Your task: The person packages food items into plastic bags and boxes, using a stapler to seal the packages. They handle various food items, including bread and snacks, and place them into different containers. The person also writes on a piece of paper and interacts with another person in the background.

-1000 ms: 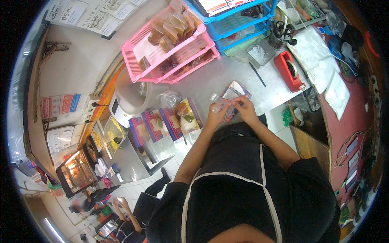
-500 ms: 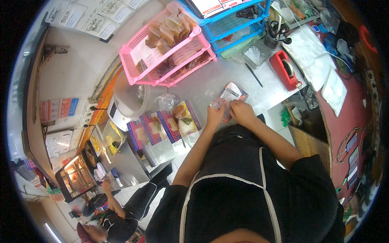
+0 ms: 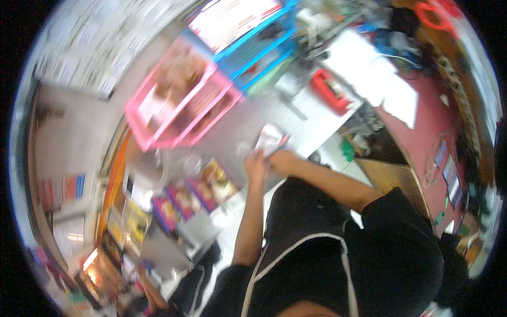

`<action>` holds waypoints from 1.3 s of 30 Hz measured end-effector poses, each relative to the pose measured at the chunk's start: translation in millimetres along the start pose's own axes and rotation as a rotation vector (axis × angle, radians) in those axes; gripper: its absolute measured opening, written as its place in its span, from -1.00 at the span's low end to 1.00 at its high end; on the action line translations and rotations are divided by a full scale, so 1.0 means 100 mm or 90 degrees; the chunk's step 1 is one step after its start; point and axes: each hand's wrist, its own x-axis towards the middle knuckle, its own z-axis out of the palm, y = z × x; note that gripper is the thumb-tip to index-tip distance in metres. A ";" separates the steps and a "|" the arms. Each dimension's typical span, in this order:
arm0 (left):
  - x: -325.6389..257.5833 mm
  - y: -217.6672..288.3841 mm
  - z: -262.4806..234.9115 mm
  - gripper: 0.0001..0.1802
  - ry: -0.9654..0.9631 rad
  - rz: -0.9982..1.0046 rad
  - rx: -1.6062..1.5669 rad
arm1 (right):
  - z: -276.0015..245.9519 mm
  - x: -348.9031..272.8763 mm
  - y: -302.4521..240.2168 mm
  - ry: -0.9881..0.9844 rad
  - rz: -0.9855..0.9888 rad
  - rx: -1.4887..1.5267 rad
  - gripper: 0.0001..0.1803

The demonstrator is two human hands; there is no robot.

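A small plastic packet (image 3: pixel 271 138) with a white, dark and red label lies on the metal counter in front of me. My left hand (image 3: pixel 255 162) is closed on its near-left side. Against it, my right hand (image 3: pixel 284 160) is closed on the packet's near edge. Motion blur and the fingers themselves hide how the plastic is gripped. To the left of my hands stand several purple-and-pink open boxes (image 3: pixel 164 215), the nearest showing food and a small clear bag (image 3: pixel 216 174). A crumpled clear plastic bag (image 3: pixel 190 162) sits behind them.
Beyond the boxes is a pink tiered basket (image 3: pixel 136 127) with brown sachets, beside a blue tiered rack (image 3: pixel 248 50). A red tape dispenser (image 3: pixel 328 91) and white sheets (image 3: pixel 355 66) are at the right. Another person's arm (image 3: pixel 150 289) shows at lower left.
The whole view has shifted and turned, and is now blurred; the counter items appear further left. Both hands stay on the packet, now closer together.
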 end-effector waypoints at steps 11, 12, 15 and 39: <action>-1.95 0.50 0.84 -0.77 -0.309 0.381 0.371 | -0.30 -2.36 0.18 0.171 0.011 0.081 -0.53; -2.10 0.52 1.06 -0.79 -0.381 0.392 0.399 | -0.32 -2.65 0.28 0.187 0.004 0.069 -0.53; -2.48 0.40 1.76 -0.77 -0.525 0.478 0.590 | -0.09 -3.37 0.65 0.206 0.055 0.059 -0.53; -3.92 1.74 6.44 0.04 -0.964 0.373 -0.192 | -2.73 -7.20 1.82 1.072 0.293 -0.493 -0.74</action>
